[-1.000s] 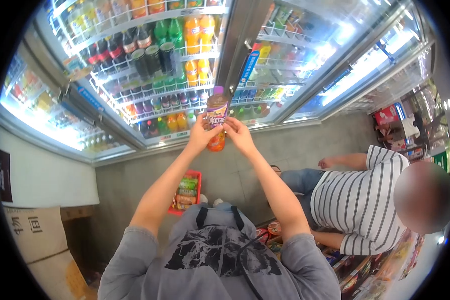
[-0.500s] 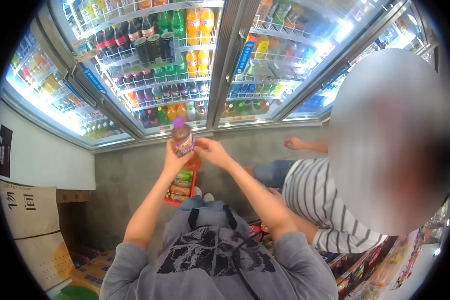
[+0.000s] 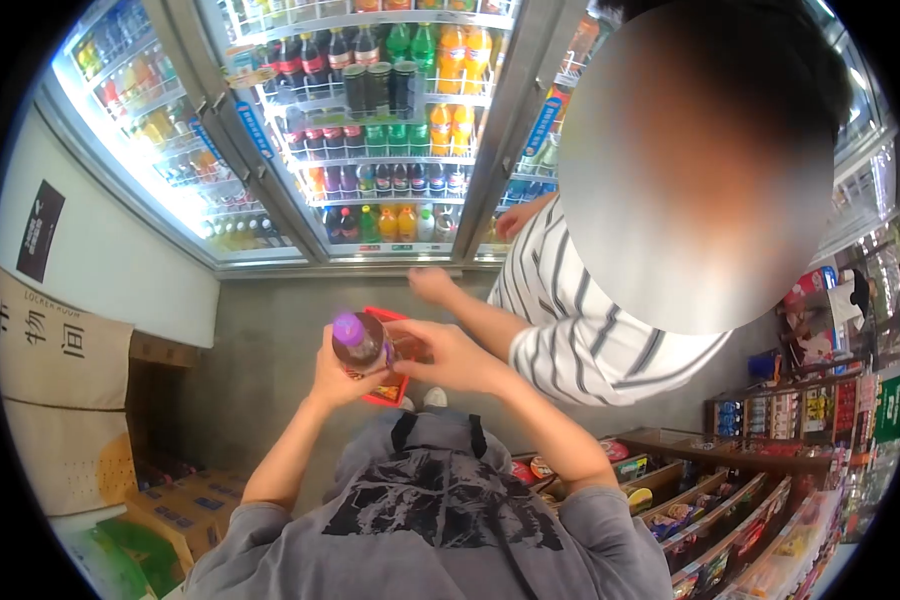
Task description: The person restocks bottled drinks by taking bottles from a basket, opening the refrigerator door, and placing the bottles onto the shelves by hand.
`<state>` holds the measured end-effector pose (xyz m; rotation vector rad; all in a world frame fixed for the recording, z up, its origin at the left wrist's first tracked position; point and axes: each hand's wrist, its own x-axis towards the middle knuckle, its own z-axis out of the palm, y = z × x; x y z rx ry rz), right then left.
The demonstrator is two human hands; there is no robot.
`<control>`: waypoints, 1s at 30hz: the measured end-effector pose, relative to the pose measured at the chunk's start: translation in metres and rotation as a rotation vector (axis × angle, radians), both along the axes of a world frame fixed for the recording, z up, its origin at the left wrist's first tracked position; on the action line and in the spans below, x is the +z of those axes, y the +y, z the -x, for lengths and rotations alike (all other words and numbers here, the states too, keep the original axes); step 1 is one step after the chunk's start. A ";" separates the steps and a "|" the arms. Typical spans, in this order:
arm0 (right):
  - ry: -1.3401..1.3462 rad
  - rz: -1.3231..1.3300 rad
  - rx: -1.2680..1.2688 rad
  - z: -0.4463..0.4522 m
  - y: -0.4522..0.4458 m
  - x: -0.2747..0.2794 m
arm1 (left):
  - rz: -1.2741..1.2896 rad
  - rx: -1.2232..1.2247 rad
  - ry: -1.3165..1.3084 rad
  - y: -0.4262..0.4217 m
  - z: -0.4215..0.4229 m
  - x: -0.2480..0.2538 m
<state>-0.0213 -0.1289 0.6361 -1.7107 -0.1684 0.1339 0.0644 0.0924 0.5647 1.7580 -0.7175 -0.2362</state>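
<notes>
In front of my chest I hold a plastic drink bottle [image 3: 362,352] with a purple cap and a dark drink inside. It tilts so that its cap points up toward me. My left hand [image 3: 332,376] is wrapped round its left side. My right hand [image 3: 448,356] grips the bottle's right side near the label, fingers curled and thumb below. The label is mostly hidden. Beneath my hands, a red basket [image 3: 372,314] stands on the floor, its contents largely covered by my hands and the bottle.
Glass-door drink coolers [image 3: 395,190] line the far side. At my right stands a person in a striped shirt [image 3: 580,320], one hand reaching near the basket. Snack shelves [image 3: 710,520] are at lower right, cardboard boxes [image 3: 185,510] at lower left.
The bottle has come lower and closer to me, its cap now tipped toward my view. The person in stripes has moved left and closer to the coolers and basket.
</notes>
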 end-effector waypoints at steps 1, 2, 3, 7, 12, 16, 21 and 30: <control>0.027 -0.036 0.010 0.005 0.005 0.019 | -0.042 -0.032 -0.002 0.009 0.003 0.004; 0.025 -0.032 0.021 0.010 0.007 0.033 | -0.082 -0.064 -0.005 0.016 0.008 0.008; 0.053 0.020 0.069 0.013 0.009 0.046 | -0.084 -0.016 -0.091 0.023 0.015 0.016; 0.057 0.125 0.159 0.017 0.018 0.084 | 0.205 -0.252 -0.200 0.032 0.021 0.041; -0.075 0.345 0.272 0.021 0.019 0.125 | 0.521 -0.302 -0.158 0.021 0.029 0.067; -0.149 0.336 0.333 0.018 0.011 0.138 | 0.426 -0.472 -0.202 0.008 0.032 0.094; -0.136 0.318 0.276 0.016 -0.009 0.145 | 0.505 -0.475 -0.027 -0.013 0.033 0.080; -0.211 0.280 0.235 0.017 -0.089 0.106 | 0.499 -0.339 -0.047 -0.080 0.048 0.054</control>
